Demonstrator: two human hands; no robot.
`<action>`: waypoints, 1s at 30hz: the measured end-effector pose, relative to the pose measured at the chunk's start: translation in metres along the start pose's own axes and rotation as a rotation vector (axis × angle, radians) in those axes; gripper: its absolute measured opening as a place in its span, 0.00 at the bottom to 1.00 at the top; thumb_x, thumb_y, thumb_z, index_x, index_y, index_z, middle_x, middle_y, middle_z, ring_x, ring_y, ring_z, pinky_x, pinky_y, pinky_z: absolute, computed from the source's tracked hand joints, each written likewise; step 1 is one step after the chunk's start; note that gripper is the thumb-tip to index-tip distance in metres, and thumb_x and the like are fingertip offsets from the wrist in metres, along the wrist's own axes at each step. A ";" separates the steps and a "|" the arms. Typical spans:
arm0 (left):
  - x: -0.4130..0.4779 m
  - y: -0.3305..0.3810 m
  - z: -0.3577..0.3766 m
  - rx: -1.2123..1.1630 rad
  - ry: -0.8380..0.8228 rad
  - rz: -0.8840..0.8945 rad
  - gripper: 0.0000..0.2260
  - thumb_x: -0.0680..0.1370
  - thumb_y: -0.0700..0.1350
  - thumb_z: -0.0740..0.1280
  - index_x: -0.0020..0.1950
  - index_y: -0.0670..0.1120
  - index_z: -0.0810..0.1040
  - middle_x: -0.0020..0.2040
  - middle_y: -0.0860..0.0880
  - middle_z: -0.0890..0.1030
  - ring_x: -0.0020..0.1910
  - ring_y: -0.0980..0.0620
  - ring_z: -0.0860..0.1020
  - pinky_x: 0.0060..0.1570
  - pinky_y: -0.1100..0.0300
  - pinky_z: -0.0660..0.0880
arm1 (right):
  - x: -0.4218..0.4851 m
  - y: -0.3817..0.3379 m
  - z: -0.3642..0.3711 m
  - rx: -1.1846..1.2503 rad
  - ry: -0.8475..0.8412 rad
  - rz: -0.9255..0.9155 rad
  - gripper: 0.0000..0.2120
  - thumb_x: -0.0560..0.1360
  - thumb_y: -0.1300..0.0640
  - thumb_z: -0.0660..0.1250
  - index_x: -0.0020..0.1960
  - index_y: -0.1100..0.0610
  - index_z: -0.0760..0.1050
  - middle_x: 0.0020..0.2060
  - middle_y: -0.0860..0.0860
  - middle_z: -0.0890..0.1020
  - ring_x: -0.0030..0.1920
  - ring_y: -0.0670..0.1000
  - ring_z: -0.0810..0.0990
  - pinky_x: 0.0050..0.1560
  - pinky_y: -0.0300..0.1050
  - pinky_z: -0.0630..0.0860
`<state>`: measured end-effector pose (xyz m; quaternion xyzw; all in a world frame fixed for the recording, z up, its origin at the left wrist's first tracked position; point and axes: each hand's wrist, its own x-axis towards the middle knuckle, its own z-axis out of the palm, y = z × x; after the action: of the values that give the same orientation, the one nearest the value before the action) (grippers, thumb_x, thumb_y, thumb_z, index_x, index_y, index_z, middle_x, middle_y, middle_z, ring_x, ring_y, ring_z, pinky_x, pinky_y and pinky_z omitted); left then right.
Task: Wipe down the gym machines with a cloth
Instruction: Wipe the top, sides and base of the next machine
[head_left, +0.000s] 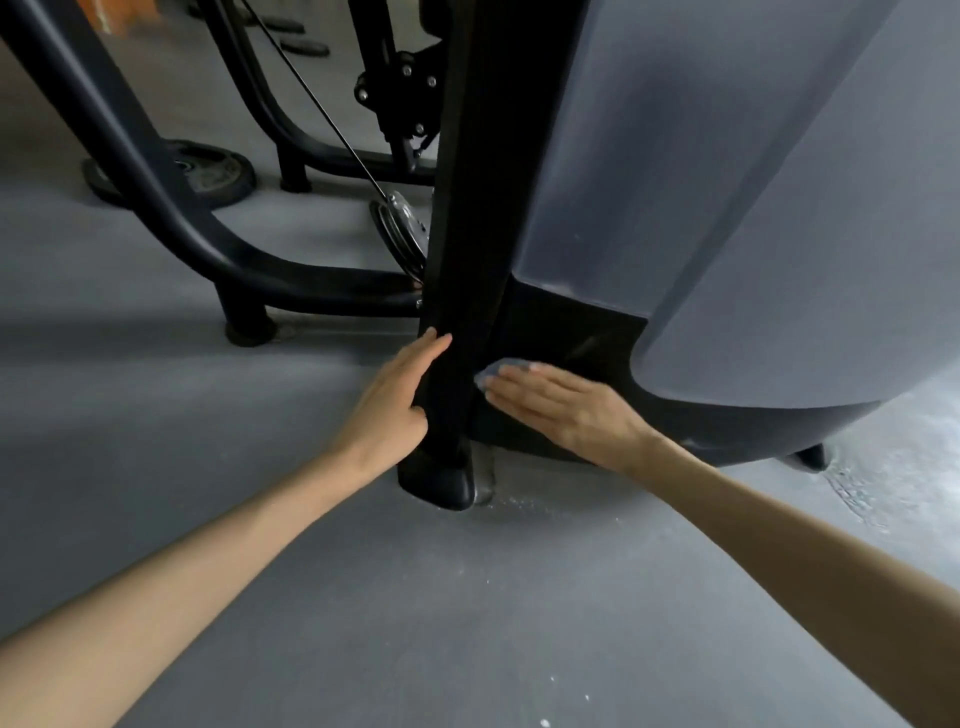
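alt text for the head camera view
The right hand presses a blue cloth flat against the dark lower panel of a gym machine, while the left hand rests on its black upright post. A weight plate lies on the grey floor behind.

No text, label, brand or number can be read anywhere. The weight plate (208, 174) lying on the floor (156, 415) toward the upper left carries faint pale marks near its hub, too blurred to make out. The metal pulley disc (402, 223) beside the black upright (467, 208) shows a light patch, likewise illegible. The grey machine cover (675, 156) shows no legible lettering.
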<state>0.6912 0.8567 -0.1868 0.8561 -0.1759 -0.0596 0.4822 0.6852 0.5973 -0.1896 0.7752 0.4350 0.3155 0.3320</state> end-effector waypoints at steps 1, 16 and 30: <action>-0.004 0.006 0.005 0.022 0.027 0.008 0.38 0.77 0.27 0.60 0.79 0.57 0.56 0.79 0.59 0.53 0.78 0.58 0.51 0.76 0.55 0.54 | -0.001 0.019 -0.009 0.025 0.073 0.103 0.24 0.81 0.71 0.52 0.76 0.61 0.62 0.75 0.54 0.65 0.75 0.53 0.61 0.77 0.49 0.51; -0.016 0.091 0.026 0.297 -0.041 -0.157 0.39 0.76 0.26 0.56 0.81 0.53 0.47 0.80 0.55 0.47 0.79 0.55 0.48 0.73 0.63 0.49 | -0.038 0.036 -0.014 -0.055 0.017 -0.128 0.29 0.77 0.66 0.58 0.78 0.60 0.57 0.77 0.55 0.59 0.77 0.54 0.57 0.76 0.53 0.38; -0.011 0.066 0.030 0.267 -0.047 -0.210 0.41 0.75 0.23 0.55 0.80 0.53 0.45 0.80 0.57 0.42 0.78 0.57 0.44 0.68 0.67 0.49 | -0.015 -0.003 0.000 0.049 -0.164 -0.208 0.30 0.69 0.60 0.75 0.70 0.55 0.73 0.71 0.52 0.72 0.73 0.52 0.67 0.76 0.51 0.48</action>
<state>0.6565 0.8055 -0.1472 0.9247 -0.1029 -0.1056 0.3510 0.6771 0.5857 -0.1951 0.7570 0.4920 0.2041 0.3784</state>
